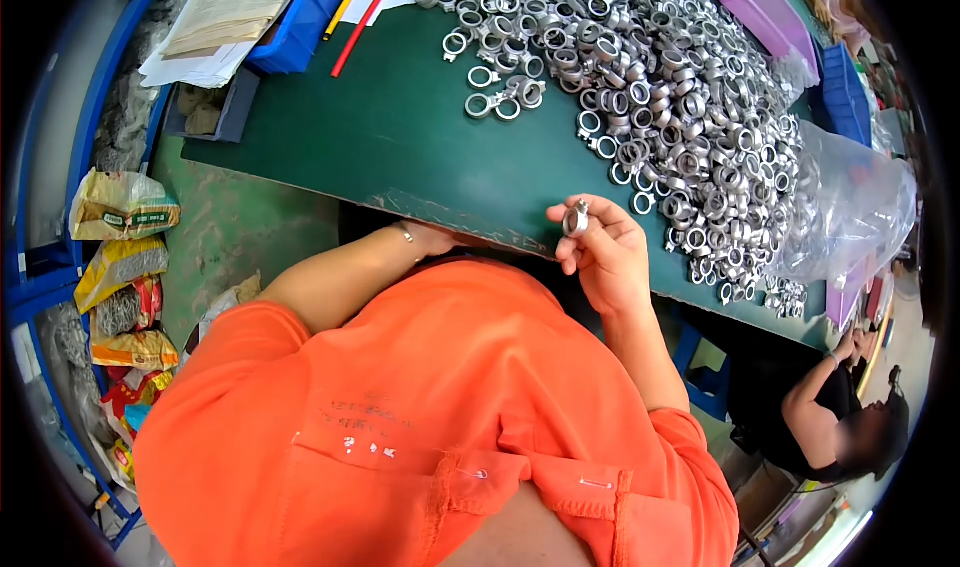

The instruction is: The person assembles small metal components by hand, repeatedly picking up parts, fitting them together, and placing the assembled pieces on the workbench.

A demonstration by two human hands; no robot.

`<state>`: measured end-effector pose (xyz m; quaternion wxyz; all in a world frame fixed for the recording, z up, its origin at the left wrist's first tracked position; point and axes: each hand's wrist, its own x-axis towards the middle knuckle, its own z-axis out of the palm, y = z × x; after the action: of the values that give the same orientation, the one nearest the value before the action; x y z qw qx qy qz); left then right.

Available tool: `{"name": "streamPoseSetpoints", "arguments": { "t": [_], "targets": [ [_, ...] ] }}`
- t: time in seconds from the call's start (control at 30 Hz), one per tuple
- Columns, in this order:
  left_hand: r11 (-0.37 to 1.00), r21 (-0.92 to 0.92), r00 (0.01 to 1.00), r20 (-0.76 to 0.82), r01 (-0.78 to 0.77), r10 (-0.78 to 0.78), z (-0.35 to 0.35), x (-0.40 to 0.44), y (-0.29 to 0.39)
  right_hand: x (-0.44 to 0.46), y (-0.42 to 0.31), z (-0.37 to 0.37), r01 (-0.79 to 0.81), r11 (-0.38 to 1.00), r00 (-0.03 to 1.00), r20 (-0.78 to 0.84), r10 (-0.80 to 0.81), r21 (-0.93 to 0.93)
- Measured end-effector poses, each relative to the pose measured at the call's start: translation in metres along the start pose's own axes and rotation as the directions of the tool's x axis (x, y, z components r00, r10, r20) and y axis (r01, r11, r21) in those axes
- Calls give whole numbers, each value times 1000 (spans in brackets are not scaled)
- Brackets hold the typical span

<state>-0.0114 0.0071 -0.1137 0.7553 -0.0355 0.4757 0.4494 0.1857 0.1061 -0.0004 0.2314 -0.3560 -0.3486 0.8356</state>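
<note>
Between the thumb and fingers of my right hand is a small metal ring with a little lug on its rim, held just above the front edge of the green table. My left hand rests low at the table's edge; its fingers are hidden below the edge. A large heap of similar grey metal rings covers the right and far part of the table. A few loose rings lie apart on the heap's left side.
A red pencil and a yellow pencil lie beside a blue bin with papers. Far right are a purple bin, clear plastic bag and blue bin. Another person sits at right. Sacks fill the left shelf.
</note>
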Motion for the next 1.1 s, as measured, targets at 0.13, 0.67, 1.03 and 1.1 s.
{"name": "streamPoseSetpoints", "arguments": {
  "t": [0.13, 0.67, 1.03, 1.1],
  "targets": [
    [476, 843, 959, 149, -251, 243, -8, -34, -5, 2, 5, 6, 139, 984, 990, 18, -138, -113],
    [917, -330, 901, 287, -226, 326, 53, -76, 37, 96, -20, 69, 860, -157, 372, 808, -458, -485],
    [962, -145, 944, 205, -233, 259, 57, -75, 35, 63, -16, 23, 716, -260, 594, 761, -261, -648],
    [962, -132, 939, 219, -240, 264, 60, -70, 35, 54, -23, 11, 674, -171, 578, 658, -482, -719]
  ]
}}
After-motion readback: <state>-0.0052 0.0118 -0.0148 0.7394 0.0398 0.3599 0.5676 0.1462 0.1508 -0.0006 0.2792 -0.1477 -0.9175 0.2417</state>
